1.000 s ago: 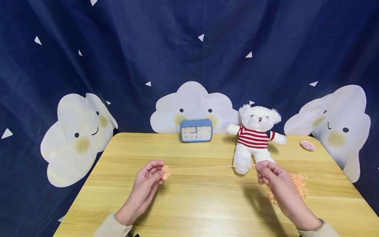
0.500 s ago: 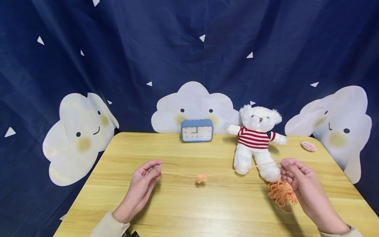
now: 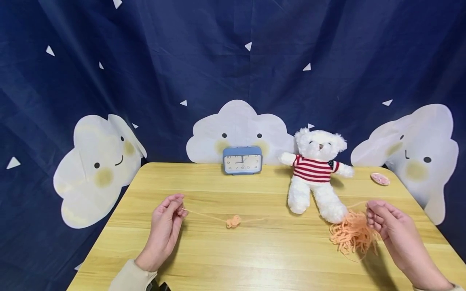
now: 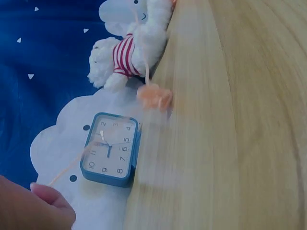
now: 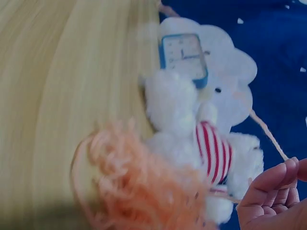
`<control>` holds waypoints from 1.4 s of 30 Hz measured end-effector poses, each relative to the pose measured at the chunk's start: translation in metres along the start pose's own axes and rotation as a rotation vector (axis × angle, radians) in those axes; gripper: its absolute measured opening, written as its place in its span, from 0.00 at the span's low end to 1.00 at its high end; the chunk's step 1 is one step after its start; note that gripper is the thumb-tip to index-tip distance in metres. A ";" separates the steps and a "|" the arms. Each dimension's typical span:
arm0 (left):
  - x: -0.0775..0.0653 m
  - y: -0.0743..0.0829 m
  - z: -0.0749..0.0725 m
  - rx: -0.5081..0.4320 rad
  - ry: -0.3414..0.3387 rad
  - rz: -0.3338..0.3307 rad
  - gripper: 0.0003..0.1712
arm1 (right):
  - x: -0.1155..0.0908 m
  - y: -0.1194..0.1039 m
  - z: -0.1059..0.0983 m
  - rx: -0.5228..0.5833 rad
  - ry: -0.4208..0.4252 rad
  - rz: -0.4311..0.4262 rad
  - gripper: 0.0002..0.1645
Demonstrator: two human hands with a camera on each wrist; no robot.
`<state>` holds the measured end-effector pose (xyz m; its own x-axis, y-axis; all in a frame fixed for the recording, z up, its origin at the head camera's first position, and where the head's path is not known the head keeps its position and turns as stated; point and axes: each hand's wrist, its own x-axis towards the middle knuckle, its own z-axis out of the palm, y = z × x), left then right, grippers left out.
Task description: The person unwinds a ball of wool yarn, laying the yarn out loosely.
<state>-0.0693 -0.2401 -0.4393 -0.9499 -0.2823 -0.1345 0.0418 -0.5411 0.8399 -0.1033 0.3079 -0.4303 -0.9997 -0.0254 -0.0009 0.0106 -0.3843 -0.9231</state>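
Note:
In the head view my left hand (image 3: 165,230) pinches a thin peach-orange yarn strand between thumb and fingertips. That strand runs rightward to a small tangle of yarn (image 3: 233,221), with more strand trailing beyond it. The left wrist view shows the same tangle (image 4: 155,97), blurred, with a strand on either side. My right hand (image 3: 395,230) pinches yarn at its fingertips on the right side. Just left of it hangs a loose, loopy bundle of peach-orange yarn (image 3: 353,234), large in the right wrist view, overlapping the teddy bear's foot in the head view.
A white teddy bear (image 3: 313,173) in a red-striped sweater sits at the back right of the wooden table (image 3: 182,178). Left of it stands a blue alarm clock (image 3: 242,161). A small pink oval item (image 3: 380,179) lies near the back right corner, before a dark blue curtain (image 3: 164,60).
My right hand has moved right, widening the gap between my hands. The small tangle has left my left fingertips and now sits mid-strand. My left hand has shifted slightly left.

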 end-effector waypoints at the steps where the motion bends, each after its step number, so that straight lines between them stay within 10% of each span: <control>1: 0.000 0.000 -0.001 0.001 0.011 -0.001 0.09 | 0.000 0.000 -0.005 0.001 0.003 0.004 0.21; 12: 0.006 -0.003 -0.013 0.184 0.062 -0.058 0.13 | 0.000 -0.001 -0.052 -0.213 0.057 0.135 0.25; 23: 0.005 -0.004 -0.010 0.525 -0.085 -0.139 0.21 | 0.000 0.000 -0.061 -0.601 0.021 0.249 0.22; 29: 0.002 -0.014 0.009 0.573 -0.169 -0.085 0.17 | -0.006 -0.006 -0.038 -0.724 0.164 0.105 0.23; 34: 0.001 -0.031 0.027 0.657 -0.333 -0.114 0.22 | -0.013 0.000 -0.009 -0.615 0.273 0.004 0.18; 42: 0.008 -0.063 0.055 0.625 -0.467 -0.182 0.28 | -0.011 0.028 0.045 -0.550 0.092 -0.008 0.08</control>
<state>-0.0965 -0.1647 -0.4641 -0.9624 0.2034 -0.1800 -0.1763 0.0361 0.9837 -0.0907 0.2558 -0.4391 -0.9978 0.0655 -0.0036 0.0137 0.1547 -0.9879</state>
